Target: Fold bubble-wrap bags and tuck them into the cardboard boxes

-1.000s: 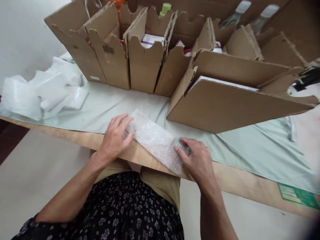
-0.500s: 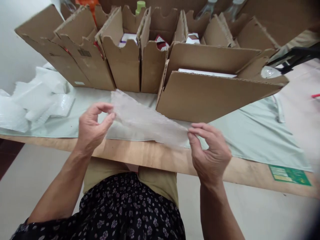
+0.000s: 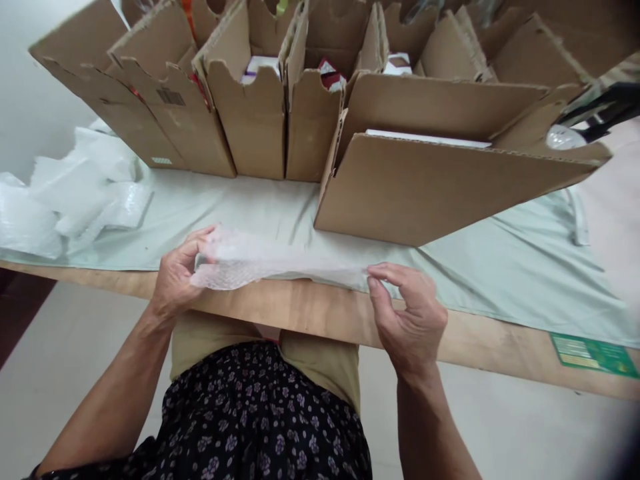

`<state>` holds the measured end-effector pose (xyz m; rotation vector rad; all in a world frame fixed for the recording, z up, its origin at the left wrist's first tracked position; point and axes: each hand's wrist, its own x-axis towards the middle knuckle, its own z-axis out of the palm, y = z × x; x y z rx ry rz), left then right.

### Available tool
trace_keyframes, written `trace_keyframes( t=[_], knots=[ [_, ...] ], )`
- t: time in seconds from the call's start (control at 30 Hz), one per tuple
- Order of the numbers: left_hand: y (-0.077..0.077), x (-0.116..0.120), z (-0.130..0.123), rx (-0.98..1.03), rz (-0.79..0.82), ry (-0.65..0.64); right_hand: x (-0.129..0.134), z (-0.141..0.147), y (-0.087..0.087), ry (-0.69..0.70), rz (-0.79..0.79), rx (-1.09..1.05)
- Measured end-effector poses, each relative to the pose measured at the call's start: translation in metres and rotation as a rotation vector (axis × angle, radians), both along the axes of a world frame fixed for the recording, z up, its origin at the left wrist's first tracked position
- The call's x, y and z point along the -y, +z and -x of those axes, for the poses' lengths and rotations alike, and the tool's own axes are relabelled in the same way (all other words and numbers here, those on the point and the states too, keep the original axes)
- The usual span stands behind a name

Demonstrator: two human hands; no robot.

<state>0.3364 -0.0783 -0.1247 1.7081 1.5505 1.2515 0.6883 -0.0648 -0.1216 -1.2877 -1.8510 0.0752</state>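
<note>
A translucent piece of bubble wrap (image 3: 280, 260) stretches between my two hands, above the front edge of the table. My left hand (image 3: 180, 270) holds its left end, with the fingers partly behind the film and a flap hanging over them. At the other end, the thumb and index finger of my right hand (image 3: 407, 303) pinch a corner. The wrap looks thin and flat toward the right and wider, with a wavy lower edge, at the left.
Several cardboard bins (image 3: 260, 127) line the back, some with small boxes inside. A wider cardboard bin (image 3: 440, 190) juts forward at right, holding something white and flat. More bubble wrap (image 3: 75, 193) is heaped at left. A green card (image 3: 593, 353) lies on the wooden edge (image 3: 300, 310).
Both hands have shifted a little, the right one leftward and down. The bubble wrap's left end has come down toward me and its lower edge now curls over my left fingers.
</note>
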Motion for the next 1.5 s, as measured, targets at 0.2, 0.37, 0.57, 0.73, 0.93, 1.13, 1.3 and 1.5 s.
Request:
trace_keyframes(
  t=[0.2, 0.37, 0.57, 0.73, 0.93, 1.13, 1.3, 1.5],
  knots=[
    [0.016, -0.002, 0.001, -0.057, 0.063, -0.045, -0.002, 0.007, 0.01, 0.033, -0.054, -0.023],
    [0.011, -0.005, 0.011, -0.094, 0.085, -0.126, -0.011, 0.027, 0.036, 0.246, -0.076, 0.088],
    [0.015, -0.011, 0.013, -0.118, 0.12, -0.261, -0.064, 0.074, 0.068, 0.623, 0.074, 0.577],
    [0.016, -0.001, 0.025, -0.164, 0.155, -0.267, -0.078, 0.051, 0.059, 0.642, 0.237, 0.728],
    [0.023, -0.013, 0.024, -0.047, 0.025, -0.101, -0.046, 0.028, 0.077, 0.529, -0.015, 0.503],
    [0.031, -0.012, 0.045, -0.086, -0.049, -0.05, -0.009, 0.047, 0.089, 0.649, 0.036, 0.361],
    [0.011, 0.025, 0.086, -0.225, 0.178, -0.083, 0.004, 0.032, 0.053, 0.74, 0.269, 0.324],
    [0.047, 0.024, 0.051, -0.347, -0.001, 0.035, -0.01, 0.028, 0.048, 0.443, 0.179, 0.125]
  ],
)
